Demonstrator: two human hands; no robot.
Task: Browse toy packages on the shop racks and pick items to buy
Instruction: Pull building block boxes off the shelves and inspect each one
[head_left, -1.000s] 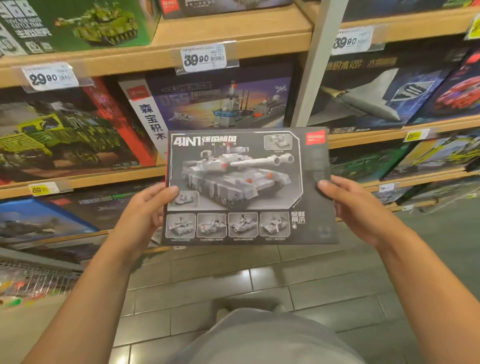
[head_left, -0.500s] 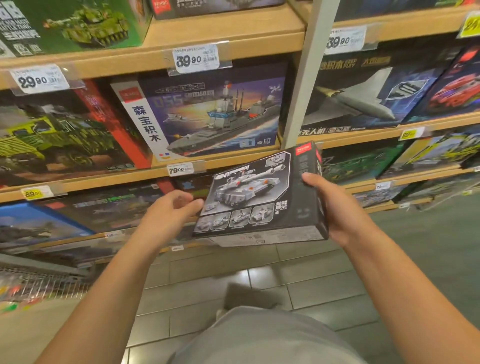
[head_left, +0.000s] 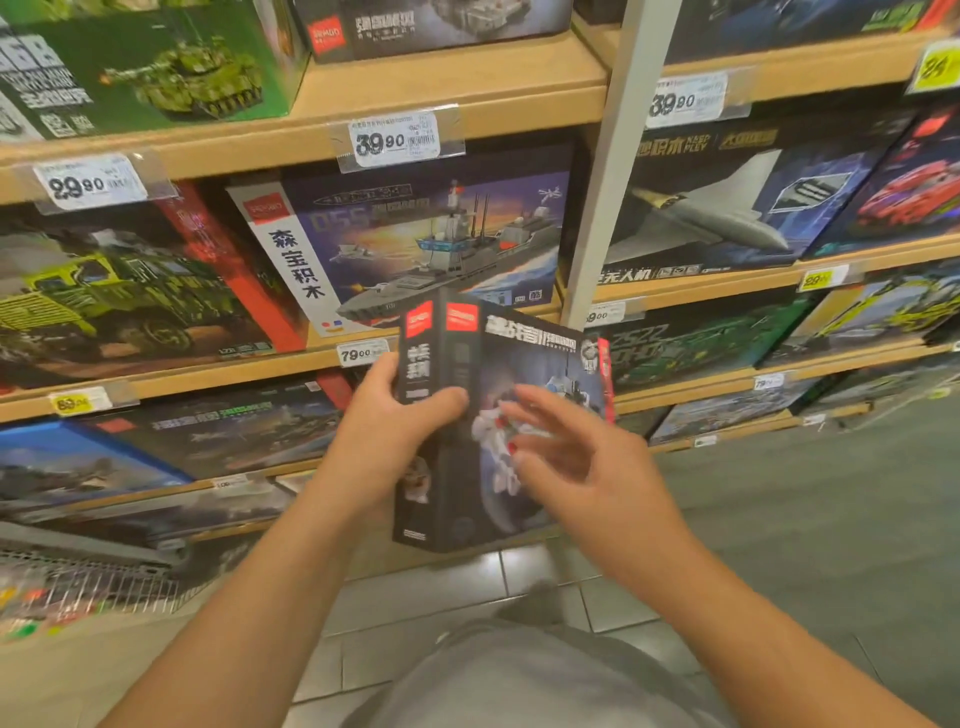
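Note:
A dark toy brick box (head_left: 524, 358) with red logo squares stands upright in front of me, its narrow side and front cover both showing. My left hand (head_left: 387, 426) grips the box by its side edge, thumb across the corner. My right hand (head_left: 571, 457) hovers in front of the cover with fingers spread and blurred; whether they touch the box is unclear. Behind the box, wooden shop racks (head_left: 447, 104) carry more toy boxes.
A warship box (head_left: 415, 244) fills the shelf behind, with a green truck box (head_left: 104, 296) to the left and a grey aircraft box (head_left: 727, 208) to the right. A white upright post (head_left: 602, 182) divides the racks. Price tags (head_left: 395, 139) line the shelf edges. Tiled floor lies below.
The box has turned from its grey tank back face to its side and front cover. My right hand has let go of the right edge and now hovers in front of the cover.

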